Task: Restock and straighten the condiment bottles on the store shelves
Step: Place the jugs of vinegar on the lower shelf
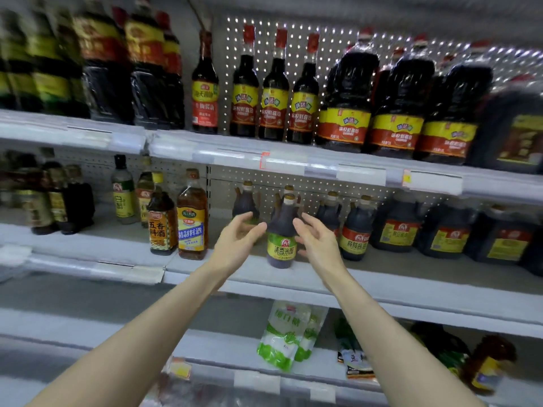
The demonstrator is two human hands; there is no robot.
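straightening step, i'd say. i've got the left hand (239, 239) and right hand (318, 243) up on either side of the green-label vinegar bottle (281, 230), which stands upright near the front edge of the middle shelf (382, 279), label facing out. both hands are spread open with the fingers loosely bent, holding nothing. the fingertips sit right by the bottle's shoulders, but i can't tell if either one is actually touching.

the twin bottles (245, 202) stand further back by the pegboard. there's a gap on its left before the amber cooking wine bottle (192, 218), and the red-label bottle (357, 230) is just beside it on the right.

next move imo: close both palms gently on the body, because it's tall with a narrow neck and looks easy to tip. then slide it into line without bumping the red-label one.
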